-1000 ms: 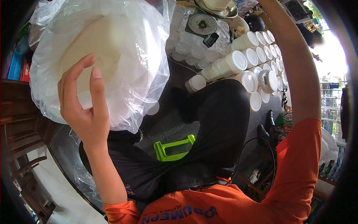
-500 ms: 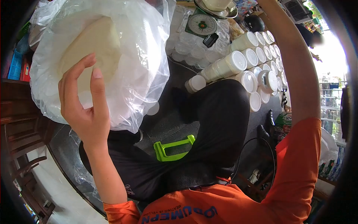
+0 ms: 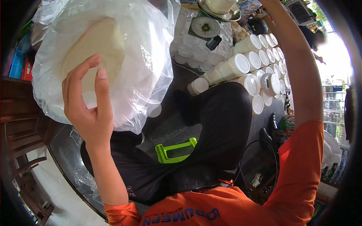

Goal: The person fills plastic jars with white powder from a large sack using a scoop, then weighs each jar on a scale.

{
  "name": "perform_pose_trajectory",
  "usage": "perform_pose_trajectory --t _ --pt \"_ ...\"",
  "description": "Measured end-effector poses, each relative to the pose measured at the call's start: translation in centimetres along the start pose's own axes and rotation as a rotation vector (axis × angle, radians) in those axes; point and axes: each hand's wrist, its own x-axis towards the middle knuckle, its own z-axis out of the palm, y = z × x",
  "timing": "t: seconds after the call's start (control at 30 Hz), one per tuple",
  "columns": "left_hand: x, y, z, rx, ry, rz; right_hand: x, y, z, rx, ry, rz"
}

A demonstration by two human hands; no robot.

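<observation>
My left hand is raised in front of a large clear plastic bag. Its fingers are curved and the thumb stands apart from them, with nothing in between. Inside the bag lies a pale cream mass; I cannot make out exactly what it is. My right arm reaches up toward the top edge, and the hand itself is cut off by the frame. Nearest to it are a metal bowl holding a white tub and a dial scale below the bowl.
Rows of lidded white tubs lie stacked on the right, with a small round device among them. A black device sits by the scale. A green plastic stool is between my legs. Another person is at far right.
The view has shifted slightly, and my left hand sits a little further right in it. Its curved pose is the same, and my right arm still reaches up.
</observation>
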Motion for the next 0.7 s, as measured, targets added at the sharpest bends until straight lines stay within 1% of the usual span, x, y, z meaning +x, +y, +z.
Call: perform_pose_trajectory --t 0.07,0.1,0.17,0.2,0.23,0.3,0.33,0.37,0.4,0.43,0.47,0.5,0.53,0.57,0.6,0.63,0.67,0.7 --pt "0.0 -0.1 0.0 0.003 0.001 0.008 -0.7 0.0 -0.5 0.105 0.088 0.088" --pt "0.0 0.0 0.0 -0.014 0.005 0.009 -0.9 0.2 -0.9 0.107 0.092 0.088" --pt "0.1 0.1 0.1 -0.026 0.014 0.012 -1.8 0.2 -3.0 0.185 -0.099 0.134" --pt "0.1 0.2 0.2 -0.034 0.038 0.011 -1.3 0.7 -2.2 0.186 -0.091 0.134" --pt "0.2 0.3 0.3 -0.04 0.062 0.011 -0.7 1.9 -0.1 0.173 -0.037 0.131" --pt "0.2 0.7 0.0 -0.033 0.054 -0.012 0.9 6.1 5.5 0.169 0.035 0.125" --pt "0.2 0.8 -0.1 -0.031 0.04 -0.037 1.9 9.6 9.2 0.04 0.1 -0.045" --pt "0.3 0.7 -0.1 -0.013 0.059 -0.039 3.3 10.7 10.6 -0.088 0.17 -0.213" --pt "0.2 0.6 0.0 -0.037 0.07 -0.02 1.6 9.4 7.0 0.221 0.134 0.036" --pt "0.3 0.4 0.1 -0.057 0.085 -0.002 -2.2 7.6 1.6 0.536 0.092 0.275" --pt "0.3 0.4 0.0 -0.059 0.088 0.001 -4.9 5.2 -3.4 0.708 0.147 0.311" --pt "0.3 0.4 0.0 -0.059 0.09 0.0 -5.2 5.5 -3.7 0.749 0.211 0.316" --pt "0.3 0.5 0.0 -0.045 0.084 0.003 -7.0 4.1 -6.3 0.969 0.281 0.287" --pt "0.4 0.6 0.0 -0.042 0.092 0.018 -7.1 3.5 -7.4 1.023 0.401 0.271" --pt "0.3 0.6 0.0 -0.046 0.101 0.025 -7.2 3.1 -7.7 1.122 0.475 0.123" --pt "0.2 0.5 0.0 -0.056 0.104 0.037 -9.5 0.6 -13.7 1.495 0.226 0.368" --pt "0.1 0.7 -0.2 -0.08 0.068 0.007 -11.0 -0.9 -17.0 1.616 0.228 0.292" --pt "-0.1 0.9 -0.4 -0.11 0.028 -0.023 -12.2 -2.5 -19.7 1.632 0.238 0.283"
